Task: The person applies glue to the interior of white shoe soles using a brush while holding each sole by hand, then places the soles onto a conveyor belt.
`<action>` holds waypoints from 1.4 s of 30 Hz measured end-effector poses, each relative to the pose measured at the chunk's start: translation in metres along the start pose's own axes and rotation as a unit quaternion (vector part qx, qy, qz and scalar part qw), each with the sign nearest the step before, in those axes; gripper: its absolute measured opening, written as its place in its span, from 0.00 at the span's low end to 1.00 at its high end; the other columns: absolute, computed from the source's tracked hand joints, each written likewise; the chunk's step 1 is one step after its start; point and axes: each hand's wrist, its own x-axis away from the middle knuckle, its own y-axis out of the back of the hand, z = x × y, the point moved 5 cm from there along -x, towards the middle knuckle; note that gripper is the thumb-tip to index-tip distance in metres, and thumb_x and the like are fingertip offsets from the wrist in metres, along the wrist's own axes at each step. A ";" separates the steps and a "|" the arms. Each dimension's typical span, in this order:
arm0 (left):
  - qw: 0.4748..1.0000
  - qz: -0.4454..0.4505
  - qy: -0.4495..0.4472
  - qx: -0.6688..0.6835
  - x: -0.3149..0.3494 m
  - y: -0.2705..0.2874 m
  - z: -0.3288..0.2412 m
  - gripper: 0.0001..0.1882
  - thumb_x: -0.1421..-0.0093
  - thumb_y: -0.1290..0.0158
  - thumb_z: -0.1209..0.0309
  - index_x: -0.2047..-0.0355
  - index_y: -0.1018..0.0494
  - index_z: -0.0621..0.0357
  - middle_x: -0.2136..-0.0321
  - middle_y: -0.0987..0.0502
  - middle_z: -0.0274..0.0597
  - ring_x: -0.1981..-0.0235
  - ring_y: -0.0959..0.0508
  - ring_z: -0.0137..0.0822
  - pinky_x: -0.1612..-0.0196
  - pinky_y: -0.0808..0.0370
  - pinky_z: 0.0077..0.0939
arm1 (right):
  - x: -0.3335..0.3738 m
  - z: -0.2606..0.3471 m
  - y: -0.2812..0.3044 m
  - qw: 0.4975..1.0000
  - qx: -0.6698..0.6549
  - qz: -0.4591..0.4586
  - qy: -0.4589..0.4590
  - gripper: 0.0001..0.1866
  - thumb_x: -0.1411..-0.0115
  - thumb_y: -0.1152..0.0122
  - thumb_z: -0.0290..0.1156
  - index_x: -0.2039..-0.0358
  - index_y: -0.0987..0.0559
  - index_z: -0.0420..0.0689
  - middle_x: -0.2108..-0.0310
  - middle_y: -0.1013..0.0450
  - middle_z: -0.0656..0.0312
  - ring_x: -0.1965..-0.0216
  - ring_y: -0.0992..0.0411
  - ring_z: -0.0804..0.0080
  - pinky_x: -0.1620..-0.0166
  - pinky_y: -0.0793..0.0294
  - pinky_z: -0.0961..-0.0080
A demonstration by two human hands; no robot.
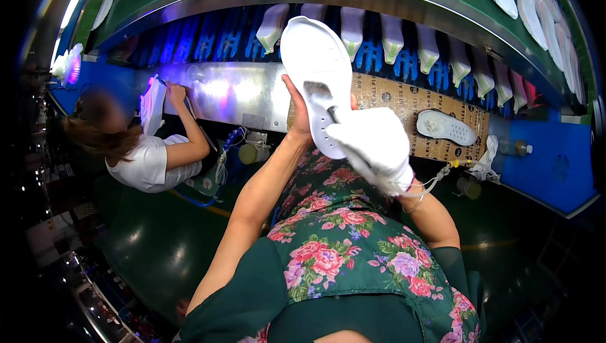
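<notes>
A white shoe sole (315,46) is held up in front of me, its long side slanting from upper left to lower right. It has a dark grey patch near its middle and small holes toward its lower end. My bare left hand (300,112) is closed around it, thumb along the left edge, with fingertips showing past the right edge. My right hand (375,141), in a white glove, rests against the lower right part of the sole. Its fingers look curled together there; what they hold, if anything, is hidden.
Another white sole (445,128) lies on brown printed cardboard (391,93) covering the metal bench. Several soles hang along the rack (391,36) behind, above blue holders. A clear bottle (514,147) lies on the blue panel at right. To the left, a co-worker (151,160) handles a white piece.
</notes>
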 end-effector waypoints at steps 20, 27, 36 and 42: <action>0.996 0.019 0.002 0.083 -0.013 0.011 -0.036 0.62 0.62 0.69 0.12 0.57 0.32 0.65 0.70 0.27 0.50 0.71 0.25 0.45 0.67 0.26 0.41 | 0.004 0.003 -0.022 0.997 -0.058 0.010 -0.039 0.20 0.55 0.30 0.20 0.59 0.17 0.48 0.65 0.21 0.60 0.66 0.22 0.61 0.62 0.25 0.69; 0.995 -0.033 0.015 0.089 -0.010 0.002 -0.043 0.60 0.58 0.69 0.14 0.53 0.32 0.64 0.69 0.26 0.50 0.70 0.23 0.44 0.72 0.21 0.41 | 0.003 0.006 -0.017 0.977 -0.191 0.025 -0.091 0.16 0.53 0.29 0.23 0.62 0.16 0.51 0.69 0.21 0.64 0.70 0.23 0.64 0.65 0.24 0.71; 0.992 0.039 0.113 -0.029 -0.022 0.014 -0.043 0.58 0.53 0.66 0.19 0.38 0.38 0.55 0.65 0.22 0.57 0.73 0.17 0.48 0.73 0.17 0.38 | 0.013 0.017 -0.031 0.980 -0.180 0.061 -0.055 0.18 0.54 0.29 0.23 0.61 0.17 0.50 0.67 0.20 0.61 0.68 0.22 0.65 0.64 0.25 0.70; 0.966 0.048 0.243 -0.073 -0.023 0.013 -0.034 0.55 0.51 0.56 0.24 0.36 0.40 0.54 0.66 0.22 0.61 0.72 0.17 0.55 0.74 0.15 0.42 | 0.011 0.010 -0.032 0.995 -0.090 0.043 0.016 0.19 0.55 0.31 0.23 0.59 0.18 0.46 0.65 0.21 0.58 0.67 0.23 0.63 0.65 0.25 0.68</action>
